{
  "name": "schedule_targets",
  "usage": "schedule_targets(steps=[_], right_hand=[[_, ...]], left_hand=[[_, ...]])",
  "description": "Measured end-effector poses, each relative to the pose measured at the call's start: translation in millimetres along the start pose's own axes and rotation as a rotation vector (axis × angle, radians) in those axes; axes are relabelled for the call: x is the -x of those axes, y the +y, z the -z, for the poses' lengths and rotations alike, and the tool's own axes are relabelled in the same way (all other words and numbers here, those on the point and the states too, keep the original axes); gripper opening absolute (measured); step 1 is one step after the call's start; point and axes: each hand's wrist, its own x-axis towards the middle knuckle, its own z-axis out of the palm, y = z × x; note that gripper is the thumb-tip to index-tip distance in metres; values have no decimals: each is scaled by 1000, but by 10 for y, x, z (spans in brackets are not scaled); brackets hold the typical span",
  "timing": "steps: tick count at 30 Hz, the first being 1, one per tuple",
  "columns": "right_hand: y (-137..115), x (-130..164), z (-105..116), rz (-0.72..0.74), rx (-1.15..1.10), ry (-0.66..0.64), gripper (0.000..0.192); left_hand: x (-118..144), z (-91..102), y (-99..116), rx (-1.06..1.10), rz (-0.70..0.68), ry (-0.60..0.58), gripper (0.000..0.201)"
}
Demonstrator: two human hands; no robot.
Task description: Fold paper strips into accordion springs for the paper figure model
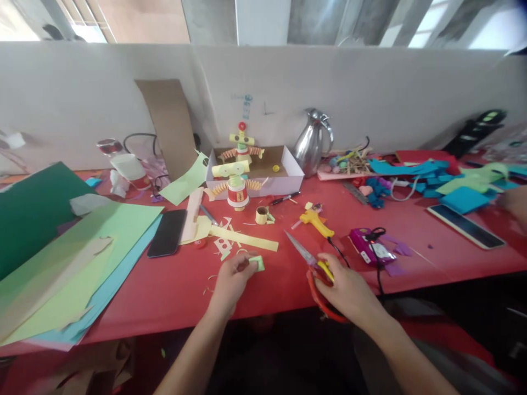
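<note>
My left hand (231,280) pinches a small piece of light green paper (258,263) between thumb and fingers, just above the table's front part. In my right hand (349,288) is a pair of scissors (303,252) with red and yellow handles, blades pointing up and left. Those blades look nearly closed and are apart from the paper. Beyond my hands lie a pale yellow paper strip (247,239) and white paper scraps (223,247). A yellow glue gun (316,223) rests past the scissors. Further back stands a paper-and-cup figure (237,192) with pleated arms.
Coloured paper sheets (123,230) and a dark phone (167,233) lie left. A white box (267,186), a second figure (242,148) and a metal jug (313,144) stand behind. A purple box (370,247) and another phone (465,226) lie right. Another person's hand (516,206) is at the right edge.
</note>
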Motion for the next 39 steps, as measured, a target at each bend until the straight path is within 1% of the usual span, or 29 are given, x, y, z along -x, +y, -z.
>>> schedule_targets(steps=[3, 6, 9, 11, 13, 15, 16, 17, 18, 19, 21, 23, 25, 27, 29, 31, 34, 37, 39], right_hand=[[60, -159, -99, 90, 109, 60, 30], [-11, -292, -140, 93, 226, 125, 32], [-108, -351, -89, 106, 346, 165, 30], [-182, -370, -27, 137, 362, 186, 26], [-301, -400, 11, 207, 239, 206, 28], [-488, -452, -16, 290, -54, 190, 34], [-603, -487, -60, 316, -257, 148, 35], [-723, -527, -121, 307, -468, 81, 35], [-840, -570, -195, 292, -660, -31, 36], [-946, -613, -274, 267, -818, -108, 34], [-1104, -695, -420, 221, -989, -166, 30], [-1180, -759, -521, 205, -1044, -169, 27], [-1192, -796, -575, 197, -1092, -197, 25], [-1169, -807, -608, 174, -1174, -272, 25], [-1134, -803, -645, 150, -1241, -335, 25], [-1101, -796, -692, 131, -1237, -325, 23], [-1075, -798, -744, 98, -1186, -244, 22], [-1080, -812, -739, 72, -1238, -269, 23], [-1090, -815, -720, 106, -1264, -291, 23]], left_hand=[[-208, -77, -5, -32, 11, -23, 15], [-404, -115, 25, -38, -22, 23, 14], [-487, -33, 53, 22, -84, 60, 19], [-469, 53, 47, 81, -114, 53, 21], [-408, 108, 20, 121, -124, 59, 22], [-322, 103, -20, 165, -124, 86, 23], [-275, 83, -40, 190, -127, 97, 24], [-229, 56, -58, 216, -135, 100, 25], [-189, 31, -72, 240, -147, 96, 26], [-156, 13, -80, 258, -161, 90, 27], [-126, 17, -82, 255, -185, 91, 29], [-152, 81, -64, 191, -207, 104, 27], [-223, 178, -41, 108, -233, 85, 22], [-307, 264, -35, 42, -257, 12, 17], [-368, 302, -59, -11, -271, -51, 14], [-387, 282, -110, -66, -291, -35, 11], [-353, 185, -186, -70, -317, 65, 9], [-302, 110, -204, 28, -292, 73, 11], [-282, 101, -192, 53, -302, 94, 12]])
